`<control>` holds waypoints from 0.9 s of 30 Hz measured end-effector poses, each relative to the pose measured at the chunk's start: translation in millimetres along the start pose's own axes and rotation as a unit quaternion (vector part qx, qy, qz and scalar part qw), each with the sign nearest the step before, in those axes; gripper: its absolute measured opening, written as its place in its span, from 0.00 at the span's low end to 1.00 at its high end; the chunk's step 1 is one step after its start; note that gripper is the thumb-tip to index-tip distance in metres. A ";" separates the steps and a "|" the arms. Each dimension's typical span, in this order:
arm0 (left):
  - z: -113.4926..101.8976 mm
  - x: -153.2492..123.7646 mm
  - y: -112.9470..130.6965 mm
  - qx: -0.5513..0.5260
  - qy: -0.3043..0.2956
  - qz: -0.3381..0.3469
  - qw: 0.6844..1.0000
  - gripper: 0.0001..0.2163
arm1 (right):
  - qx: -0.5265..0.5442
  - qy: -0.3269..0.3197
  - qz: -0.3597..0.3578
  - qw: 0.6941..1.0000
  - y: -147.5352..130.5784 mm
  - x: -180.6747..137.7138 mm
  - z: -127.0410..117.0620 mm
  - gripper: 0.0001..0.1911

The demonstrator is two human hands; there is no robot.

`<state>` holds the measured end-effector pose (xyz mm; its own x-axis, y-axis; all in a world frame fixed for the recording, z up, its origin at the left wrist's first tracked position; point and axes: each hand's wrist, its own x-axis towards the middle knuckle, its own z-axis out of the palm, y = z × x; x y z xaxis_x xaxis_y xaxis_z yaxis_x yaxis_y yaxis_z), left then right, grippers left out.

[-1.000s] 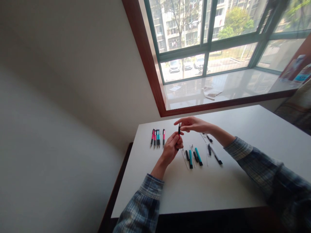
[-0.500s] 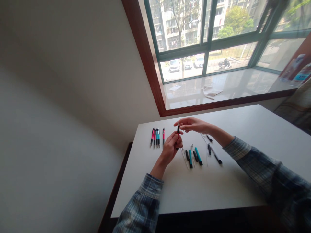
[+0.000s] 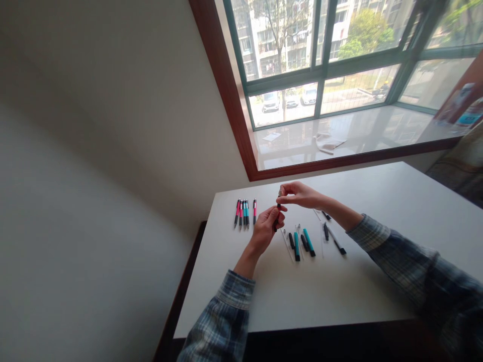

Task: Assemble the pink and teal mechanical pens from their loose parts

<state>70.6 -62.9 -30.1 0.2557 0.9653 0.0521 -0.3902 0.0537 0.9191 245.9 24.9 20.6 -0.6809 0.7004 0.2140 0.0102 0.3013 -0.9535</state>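
Observation:
My left hand (image 3: 267, 222) is closed around a red and black pen (image 3: 278, 205), held upright above the table. At the pen's upper end, my right hand (image 3: 296, 194) pinches the tip between thumb and fingers. Much of the pen's body is hidden by my left fingers. Just right of my left hand lie teal pen barrels (image 3: 297, 245), short black grips (image 3: 291, 241) and thin clear refills (image 3: 287, 246). Below my right forearm are a grey and black barrel (image 3: 337, 242) and a black grip (image 3: 326, 232).
Several assembled pens (image 3: 240, 214), red and teal, lie in a row on the white table (image 3: 302, 296), with one red pen (image 3: 254, 211) a little apart. Behind the table is a window sill (image 3: 294, 148) with a cloth (image 3: 329, 143) and bottles (image 3: 470, 118).
My right fingers have closed from a looser, spread pose into a pinch on the pen's upper end. My left hand keeps its hold, almost unmoved.

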 end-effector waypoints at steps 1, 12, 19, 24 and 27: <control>-0.5 0.1 0.2 0.020 0.002 0.004 1.000 0.18 | -0.012 0.010 0.002 1.000 0.8 0.3 0.2 0.23; -4.3 -1.3 5.0 0.262 0.085 0.094 0.957 0.17 | -0.042 0.130 0.034 0.990 16.1 2.9 22.6 0.18; -6.7 2.1 4.5 0.206 0.073 0.083 0.972 0.19 | 0.027 0.172 0.037 0.984 13.7 3.6 30.2 0.20; -5.2 -3.9 13.8 0.043 0.042 0.040 0.997 0.29 | 0.251 0.226 0.083 0.938 16.7 5.7 11.9 0.19; -3.6 -9.1 20.7 -0.052 0.032 0.022 0.998 0.27 | 0.365 0.266 0.111 0.885 18.7 6.7 -2.2 0.16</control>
<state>57.0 -69.6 -12.9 0.1817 0.9813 0.0629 -0.4906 0.0350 0.8707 243.2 36.7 4.7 -0.2788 0.9540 -0.1104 -0.5083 -0.2441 -0.8258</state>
